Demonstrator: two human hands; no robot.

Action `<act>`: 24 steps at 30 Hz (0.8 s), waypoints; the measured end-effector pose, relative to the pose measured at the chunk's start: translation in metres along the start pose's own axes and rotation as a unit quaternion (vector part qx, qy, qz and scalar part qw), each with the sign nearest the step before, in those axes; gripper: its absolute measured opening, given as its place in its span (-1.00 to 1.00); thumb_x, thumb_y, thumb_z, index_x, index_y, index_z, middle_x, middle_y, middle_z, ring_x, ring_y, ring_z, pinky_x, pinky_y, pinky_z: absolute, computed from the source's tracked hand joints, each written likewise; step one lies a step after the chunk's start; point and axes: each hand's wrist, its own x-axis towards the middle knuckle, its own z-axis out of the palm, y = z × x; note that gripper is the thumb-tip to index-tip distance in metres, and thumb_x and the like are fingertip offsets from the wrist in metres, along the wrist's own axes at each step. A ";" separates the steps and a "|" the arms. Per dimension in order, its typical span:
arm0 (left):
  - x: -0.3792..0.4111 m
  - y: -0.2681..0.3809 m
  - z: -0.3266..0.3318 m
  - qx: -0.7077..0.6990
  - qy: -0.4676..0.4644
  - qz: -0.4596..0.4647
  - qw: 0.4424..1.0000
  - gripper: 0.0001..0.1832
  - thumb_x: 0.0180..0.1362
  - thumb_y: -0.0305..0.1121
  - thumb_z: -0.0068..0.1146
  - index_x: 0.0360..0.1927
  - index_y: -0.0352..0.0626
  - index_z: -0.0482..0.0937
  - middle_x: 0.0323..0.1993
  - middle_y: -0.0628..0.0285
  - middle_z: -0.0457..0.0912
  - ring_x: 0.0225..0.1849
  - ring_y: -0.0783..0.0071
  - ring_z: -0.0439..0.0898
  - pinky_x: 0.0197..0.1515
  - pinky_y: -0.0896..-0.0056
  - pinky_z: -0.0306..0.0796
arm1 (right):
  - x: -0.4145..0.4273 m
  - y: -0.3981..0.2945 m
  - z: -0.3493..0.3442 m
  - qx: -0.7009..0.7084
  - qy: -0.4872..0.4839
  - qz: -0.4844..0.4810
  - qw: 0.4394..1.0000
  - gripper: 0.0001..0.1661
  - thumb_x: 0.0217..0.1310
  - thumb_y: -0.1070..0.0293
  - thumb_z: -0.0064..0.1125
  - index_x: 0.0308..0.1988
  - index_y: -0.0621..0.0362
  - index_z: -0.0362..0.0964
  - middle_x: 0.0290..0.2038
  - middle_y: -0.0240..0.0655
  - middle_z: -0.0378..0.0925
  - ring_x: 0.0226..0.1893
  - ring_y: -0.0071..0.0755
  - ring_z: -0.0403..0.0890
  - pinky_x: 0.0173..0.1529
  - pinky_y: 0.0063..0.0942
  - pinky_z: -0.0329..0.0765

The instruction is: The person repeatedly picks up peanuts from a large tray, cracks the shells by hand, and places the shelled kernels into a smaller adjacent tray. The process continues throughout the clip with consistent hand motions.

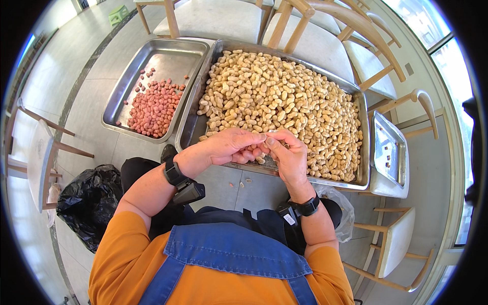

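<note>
My left hand [236, 145] and my right hand [288, 154] meet over the front edge of a large metal tray [184, 131]. Thumbs and fingertips pinch together on a small peanut [272, 131], mostly hidden; only a pale bit of shell shows. The left hand's other fingers curl beneath, and what lies in that palm is hard to tell. A broad heap of unshelled peanuts [282, 99] fills most of the tray. To its left, a smaller metal tray [167, 57] holds a pile of reddish peanut kernels [154, 108].
Wooden chairs with pale seats [213, 19] crowd the far side. A small metal tray [403, 160] with a few dark bits rests on a chair at right. A black plastic bag [91, 202] lies left of my legs, a clear plastic bag [345, 213] right. Shell bits [242, 185] dot the floor.
</note>
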 end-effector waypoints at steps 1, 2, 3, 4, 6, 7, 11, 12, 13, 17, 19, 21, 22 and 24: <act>0.000 0.000 -0.001 -0.001 0.002 0.002 1.000 -0.57 0.28 -0.08 0.06 -0.21 -0.36 0.56 -0.46 0.39 0.43 -0.53 0.73 0.26 -0.56 0.73 0.11 | 0.001 0.000 0.001 0.014 0.002 0.009 1.000 -0.90 0.20 0.53 0.18 -0.25 0.22 0.58 -0.46 -0.47 0.48 -0.54 -0.73 0.36 -0.47 -0.73 0.26; 0.001 -0.001 -0.002 -0.004 0.000 0.004 1.000 -0.57 0.28 -0.09 0.06 -0.21 -0.36 0.56 -0.46 0.39 0.43 -0.53 0.72 0.26 -0.56 0.73 0.11 | 0.001 0.000 0.002 0.033 0.005 0.020 0.999 -0.90 0.22 0.52 0.17 -0.25 0.23 0.58 -0.46 -0.46 0.49 -0.54 -0.74 0.36 -0.49 -0.73 0.24; 0.001 -0.001 -0.003 -0.005 -0.005 0.008 1.000 -0.58 0.28 -0.09 0.06 -0.22 -0.37 0.56 -0.46 0.38 0.43 -0.53 0.72 0.26 -0.57 0.72 0.11 | 0.002 0.000 0.003 0.058 0.005 0.029 0.998 -0.90 0.23 0.51 0.15 -0.24 0.24 0.57 -0.46 -0.46 0.50 -0.55 -0.74 0.35 -0.50 -0.74 0.23; 0.001 -0.001 -0.004 -0.010 0.001 0.010 1.000 -0.60 0.28 -0.12 0.07 -0.22 -0.37 0.56 -0.46 0.39 0.43 -0.53 0.72 0.26 -0.57 0.72 0.11 | 0.003 0.000 0.003 0.087 0.003 0.044 0.995 -0.89 0.25 0.51 0.14 -0.23 0.24 0.57 -0.46 -0.45 0.52 -0.56 -0.74 0.34 -0.52 -0.74 0.22; 0.001 -0.002 -0.005 -0.020 -0.003 0.019 1.000 -0.63 0.28 -0.16 0.07 -0.23 -0.37 0.56 -0.47 0.39 0.42 -0.53 0.72 0.26 -0.57 0.71 0.11 | 0.005 -0.001 0.002 0.037 0.001 0.047 0.998 -0.88 0.27 0.49 0.12 -0.21 0.27 0.54 -0.47 -0.44 0.50 -0.60 -0.75 0.30 -0.55 -0.75 0.15; 0.002 -0.003 -0.006 -0.027 0.006 0.015 0.999 -0.65 0.28 -0.19 0.08 -0.23 -0.36 0.56 -0.47 0.38 0.43 -0.53 0.72 0.27 -0.57 0.71 0.12 | 0.006 -0.001 0.002 0.021 -0.003 0.049 0.999 -0.87 0.28 0.48 0.11 -0.20 0.28 0.53 -0.47 -0.43 0.50 -0.61 -0.76 0.28 -0.57 -0.76 0.11; 0.004 -0.004 -0.007 -0.056 0.023 0.027 0.998 -0.75 0.28 -0.28 0.09 -0.24 -0.31 0.56 -0.43 0.36 0.49 -0.51 0.72 0.33 -0.56 0.72 0.17 | 0.007 0.001 0.003 0.079 0.033 0.056 0.995 -0.86 0.29 0.48 0.09 -0.19 0.30 0.52 -0.52 -0.45 0.46 -0.65 -0.77 0.20 -0.58 -0.75 0.08; 0.005 -0.004 -0.006 -0.061 0.036 0.032 0.997 -0.77 0.28 -0.30 0.09 -0.24 -0.29 0.56 -0.42 0.35 0.51 -0.51 0.72 0.35 -0.56 0.72 0.19 | 0.007 0.001 0.003 0.082 0.038 0.048 0.995 -0.86 0.29 0.48 0.09 -0.19 0.30 0.52 -0.52 -0.46 0.45 -0.65 -0.77 0.20 -0.58 -0.75 0.07; 0.006 -0.005 -0.005 -0.058 0.051 0.040 0.996 -0.79 0.29 -0.29 0.08 -0.25 -0.27 0.55 -0.41 0.36 0.50 -0.51 0.72 0.33 -0.56 0.73 0.18 | 0.007 0.002 0.003 0.094 0.034 0.036 0.994 -0.86 0.30 0.49 0.08 -0.19 0.30 0.52 -0.53 -0.46 0.44 -0.65 -0.77 0.19 -0.58 -0.75 0.06; 0.004 -0.005 -0.006 -0.072 0.069 0.063 0.993 -0.81 0.30 -0.28 0.07 -0.24 -0.21 0.53 -0.39 0.37 0.49 -0.49 0.72 0.30 -0.53 0.74 0.18 | 0.006 -0.007 -0.004 -0.002 0.024 0.013 1.000 -0.82 0.21 0.52 0.16 -0.15 0.26 0.53 -0.47 -0.49 0.46 -0.54 -0.70 0.34 -0.46 -0.69 0.31; 0.004 -0.005 -0.008 -0.085 0.048 0.073 0.993 -0.80 0.30 -0.27 0.08 -0.23 -0.21 0.53 -0.38 0.36 0.50 -0.48 0.72 0.31 -0.52 0.74 0.19 | 0.005 -0.011 -0.005 -0.185 0.019 -0.060 0.981 -0.77 0.15 0.55 0.19 -0.13 0.23 0.54 -0.44 -0.47 0.47 -0.47 -0.63 0.42 -0.36 -0.63 0.41; 0.005 -0.006 -0.009 -0.091 0.028 0.074 0.993 -0.80 0.29 -0.27 0.08 -0.23 -0.20 0.53 -0.37 0.36 0.51 -0.46 0.72 0.32 -0.51 0.73 0.20 | 0.004 -0.014 -0.005 -0.269 -0.012 -0.146 0.952 -0.70 0.06 0.58 0.23 -0.12 0.19 0.55 -0.37 -0.39 0.51 -0.37 -0.51 0.51 -0.22 -0.55 0.47; 0.005 -0.007 -0.009 -0.091 0.025 0.075 0.993 -0.81 0.29 -0.27 0.09 -0.23 -0.20 0.54 -0.37 0.36 0.52 -0.45 0.72 0.34 -0.50 0.73 0.20 | 0.003 -0.013 -0.002 -0.280 -0.006 -0.166 0.945 -0.71 0.06 0.59 0.23 -0.14 0.20 0.55 -0.37 -0.37 0.52 -0.37 -0.49 0.51 -0.23 -0.55 0.47; 0.005 -0.008 -0.010 -0.094 0.013 0.078 0.992 -0.81 0.29 -0.28 0.09 -0.24 -0.21 0.54 -0.36 0.36 0.54 -0.44 0.71 0.38 -0.49 0.72 0.22 | 0.003 -0.013 0.002 -0.323 0.009 -0.239 0.916 -0.74 0.04 0.60 0.22 -0.18 0.20 0.55 -0.35 -0.32 0.53 -0.40 -0.44 0.54 -0.30 -0.56 0.48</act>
